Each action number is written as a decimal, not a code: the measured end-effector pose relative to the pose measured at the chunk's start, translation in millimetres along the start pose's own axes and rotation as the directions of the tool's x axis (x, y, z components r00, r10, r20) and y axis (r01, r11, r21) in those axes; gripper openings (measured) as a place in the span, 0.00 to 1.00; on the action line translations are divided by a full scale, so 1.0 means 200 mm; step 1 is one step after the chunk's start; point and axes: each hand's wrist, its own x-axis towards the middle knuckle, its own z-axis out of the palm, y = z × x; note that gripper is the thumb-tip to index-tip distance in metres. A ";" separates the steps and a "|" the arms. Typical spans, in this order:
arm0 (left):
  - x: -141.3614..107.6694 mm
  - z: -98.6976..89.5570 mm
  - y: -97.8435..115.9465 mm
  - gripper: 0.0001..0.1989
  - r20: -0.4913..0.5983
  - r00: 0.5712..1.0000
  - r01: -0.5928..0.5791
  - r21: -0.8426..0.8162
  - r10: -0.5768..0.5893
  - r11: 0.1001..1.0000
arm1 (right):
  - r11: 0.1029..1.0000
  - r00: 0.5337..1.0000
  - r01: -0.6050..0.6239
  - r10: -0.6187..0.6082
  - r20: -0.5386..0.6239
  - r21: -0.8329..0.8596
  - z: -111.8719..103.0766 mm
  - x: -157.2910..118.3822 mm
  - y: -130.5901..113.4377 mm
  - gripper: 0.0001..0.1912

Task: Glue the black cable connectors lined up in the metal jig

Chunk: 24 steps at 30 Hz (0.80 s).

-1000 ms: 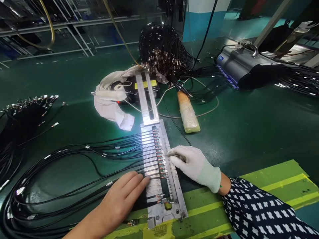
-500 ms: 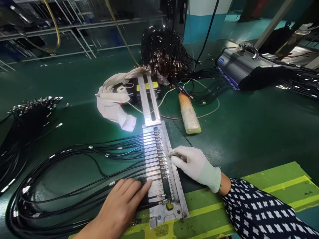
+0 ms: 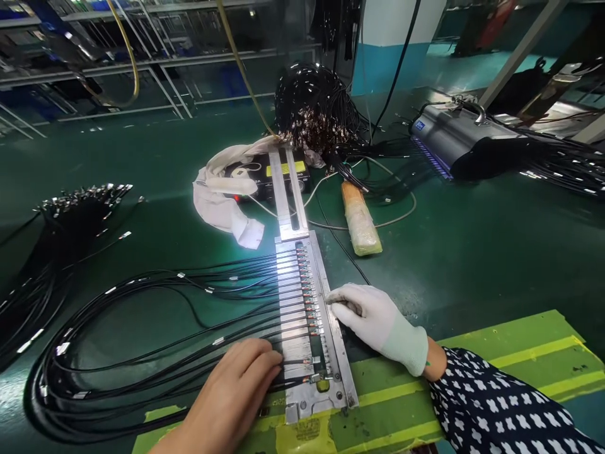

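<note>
A long metal fixture point(image 3: 295, 353) with a comb-like slotted plate lies lengthwise before me. Several black cables point(image 3: 255, 309) run across it from the left, their metal-tipped connectors point(image 3: 309, 299) lined up in a row along the slot. My bare left hand point(image 3: 241, 378) rests over the cables beside the plate's left edge, fingers curled together; what is under them is hidden. In a white glove, my right hand point(image 3: 371, 315) has thumb and forefinger pinched at the fixture's right rail point(image 3: 336, 337). Anything between those fingertips is too small to make out.
Behind the fixture are a black box point(image 3: 262, 184), a pale cloth point(image 3: 212, 202) and a plastic-wrapped block point(image 3: 362, 221). A big cable bundle point(image 3: 312, 101) lies further back. Another bundle point(image 3: 70, 221) is at left, a grey hooded machine point(image 3: 472, 142) at right. Green-yellow board point(image 3: 520, 353) lines the front.
My left fingers have curled in and drawn back off the plate's edge, where the thumb lay stretched out before. My right hand stays at the rail. The whole view has shifted slightly.
</note>
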 end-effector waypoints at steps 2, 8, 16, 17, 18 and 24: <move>0.02 0.01 -0.01 0.09 0.001 1.000 -0.030 0.018 0.030 0.999 | 1.000 1.000 0.003 -0.003 -0.001 0.001 0.00 0.00 0.00 0.07; 0.04 0.05 -0.03 0.10 -0.010 0.997 -0.076 0.052 0.077 0.996 | 1.000 1.000 -0.001 0.001 0.002 0.006 0.00 0.00 -0.01 0.07; 0.06 0.05 -0.04 0.13 0.060 0.990 -0.128 0.038 0.126 0.991 | 1.000 1.000 -0.002 0.002 0.013 0.023 -0.01 0.02 -0.01 0.06; 0.07 0.05 -0.04 0.13 0.047 0.988 -0.146 0.035 0.145 0.989 | 1.000 1.000 -0.003 0.002 0.014 0.024 -0.01 0.02 -0.01 0.06; 0.07 0.05 -0.04 0.13 0.030 0.986 -0.166 0.032 0.165 0.986 | 1.000 1.000 -0.003 0.003 0.014 0.025 -0.01 0.02 -0.01 0.06; 0.00 0.10 -0.07 0.19 -0.044 0.989 -0.137 0.112 0.143 0.984 | 1.000 1.000 -0.007 0.006 0.007 0.022 0.00 0.02 -0.01 0.05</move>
